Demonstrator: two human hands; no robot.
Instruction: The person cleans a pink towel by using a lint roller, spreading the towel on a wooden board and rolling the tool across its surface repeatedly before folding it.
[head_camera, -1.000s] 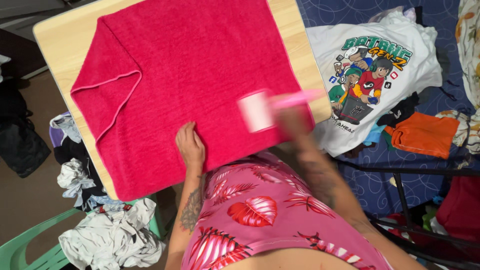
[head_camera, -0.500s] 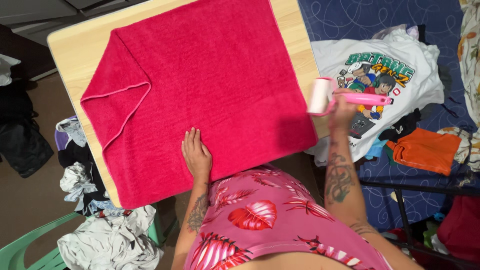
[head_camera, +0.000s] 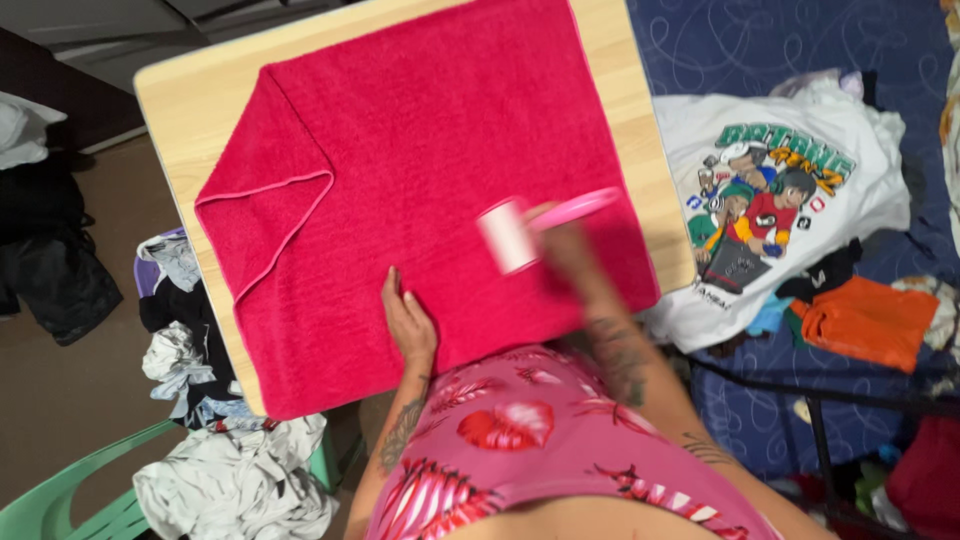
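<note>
A: Head view, where's the roller?
B: Lint roller (head_camera: 507, 235) on red towel (head_camera: 430, 170) mid-table (head_camera: 640, 110), handle running right; right hand (head_camera: 565, 245) blurred, fingers wrapped round it.
A: Left hand (head_camera: 410, 322)?
B: Flat, fingers together, pinning towel's near edge, just left of roller.

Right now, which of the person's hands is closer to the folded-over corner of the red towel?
Left. The left hand lies flat on the red towel, nearer the folded-over corner. The right hand, blurred, grips a pink lint roller farther away.
</note>
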